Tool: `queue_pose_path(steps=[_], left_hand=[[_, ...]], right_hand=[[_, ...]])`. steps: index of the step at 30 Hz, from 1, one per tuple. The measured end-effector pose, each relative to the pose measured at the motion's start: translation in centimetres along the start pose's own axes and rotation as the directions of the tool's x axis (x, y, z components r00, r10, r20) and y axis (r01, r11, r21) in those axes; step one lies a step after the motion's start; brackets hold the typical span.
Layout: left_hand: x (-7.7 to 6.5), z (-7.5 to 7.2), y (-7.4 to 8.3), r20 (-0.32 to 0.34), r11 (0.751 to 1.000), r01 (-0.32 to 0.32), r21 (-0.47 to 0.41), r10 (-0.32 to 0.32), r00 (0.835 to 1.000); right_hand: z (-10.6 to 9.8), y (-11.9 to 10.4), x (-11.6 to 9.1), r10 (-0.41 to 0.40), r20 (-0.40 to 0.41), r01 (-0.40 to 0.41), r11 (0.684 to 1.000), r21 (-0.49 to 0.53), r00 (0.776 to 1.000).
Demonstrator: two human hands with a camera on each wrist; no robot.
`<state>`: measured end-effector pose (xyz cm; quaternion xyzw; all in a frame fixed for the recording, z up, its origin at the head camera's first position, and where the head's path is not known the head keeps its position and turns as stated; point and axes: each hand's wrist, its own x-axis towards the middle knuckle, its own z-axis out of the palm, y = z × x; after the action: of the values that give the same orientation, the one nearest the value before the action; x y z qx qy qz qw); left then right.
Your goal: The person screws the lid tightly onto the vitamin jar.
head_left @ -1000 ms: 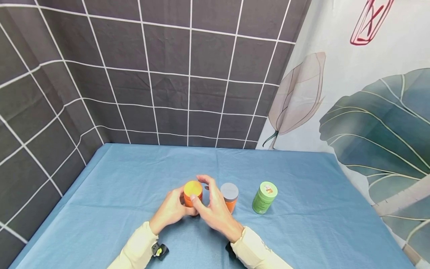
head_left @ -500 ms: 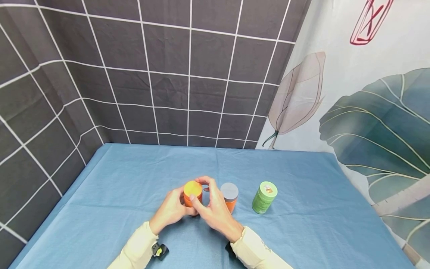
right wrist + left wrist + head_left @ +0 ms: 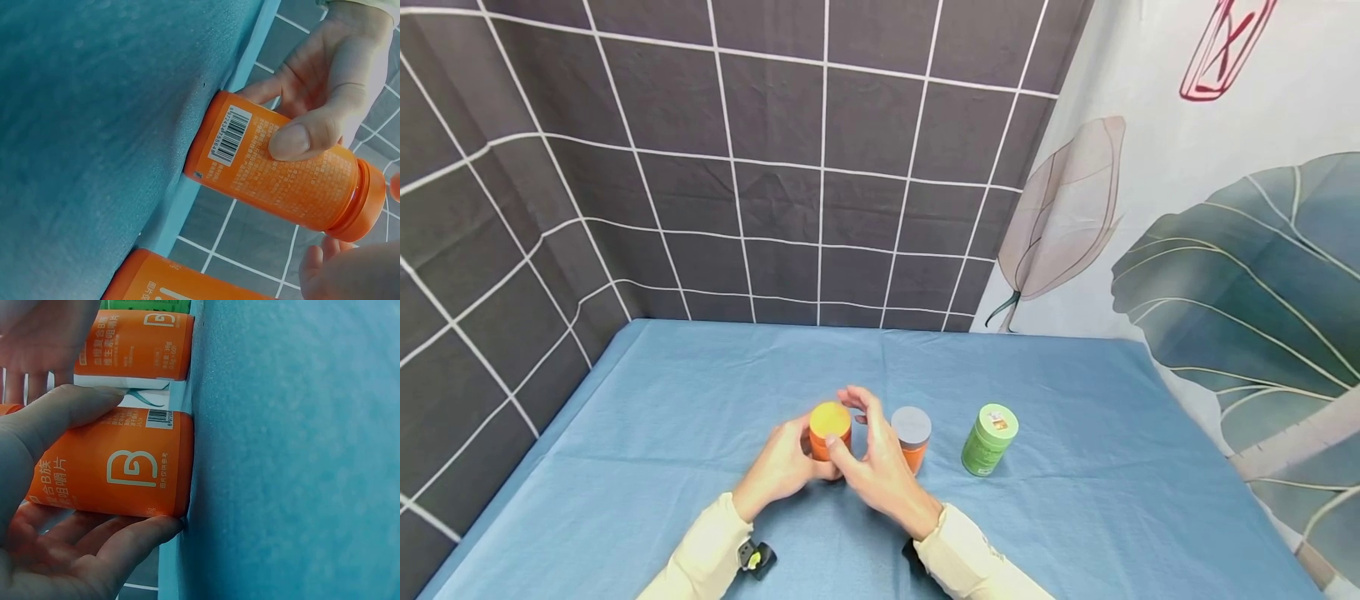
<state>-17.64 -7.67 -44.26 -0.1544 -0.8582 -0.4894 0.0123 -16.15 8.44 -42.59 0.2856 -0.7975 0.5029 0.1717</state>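
Observation:
My left hand [image 3: 784,467] grips an upright orange bottle [image 3: 125,465], thumb on one side and fingers on the other. Its base stands on the blue cloth. The bottle's screw lid [image 3: 365,203] is orange, with a lighter top in the head view. Around the lid, my right hand [image 3: 880,468] is spread, its fingers slightly bent. In the right wrist view, gaps show between the lid and the fingertips [image 3: 315,259]. Close beyond the right hand stands a second orange bottle [image 3: 913,427] with a grey lid, partly hidden by that hand.
A green canister [image 3: 988,442] with a light green lid stands to the right of the bottles. Blue cloth [image 3: 700,375] covers the table. Behind it hangs a dark grid-patterned curtain [image 3: 775,200], with a leaf-patterned white cloth [image 3: 1075,275] at the right.
My right fingers closed in on the lid half a second ago and have now spread away from it again. The left hand and the bottle stay in place.

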Motion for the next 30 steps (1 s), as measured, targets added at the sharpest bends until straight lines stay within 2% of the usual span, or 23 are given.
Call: queue_pose_path(steps=[3,10,12,20,24,30], left_hand=[[0.12,0.03,0.0,-0.002,1.0,0.004,-0.003,-0.004,1.0],[0.15,0.0,-0.12,-0.004,1.0,0.0,0.007,0.0,1.0],[0.07,0.01,-0.22,-0.005,1.0,-0.001,0.009,0.002,1.0],[0.09,0.11,-0.31,0.01,1.0,-0.003,0.002,0.003,1.0],[0.1,0.13,-0.24,0.009,1.0,-0.008,-0.005,0.008,1.0],[0.11,0.19,-0.21,0.001,1.0,-0.008,-0.017,0.008,1.0]], right_hand=[[-0.04,0.04,0.07,-0.008,0.005,0.008,1.0,-0.01,1.0],[-0.21,-0.58,0.29,0.033,0.011,-0.033,0.999,-0.003,0.999],[0.0,0.04,0.15,0.037,0.01,-0.037,0.999,-0.014,0.999],[0.09,0.14,-0.18,0.083,-0.004,-0.083,0.996,-0.037,0.997],[0.0,0.11,-0.2,0.074,0.007,-0.074,0.997,-0.028,0.997],[-0.06,0.33,-0.16,0.003,0.025,-0.003,1.0,0.009,1.0]])
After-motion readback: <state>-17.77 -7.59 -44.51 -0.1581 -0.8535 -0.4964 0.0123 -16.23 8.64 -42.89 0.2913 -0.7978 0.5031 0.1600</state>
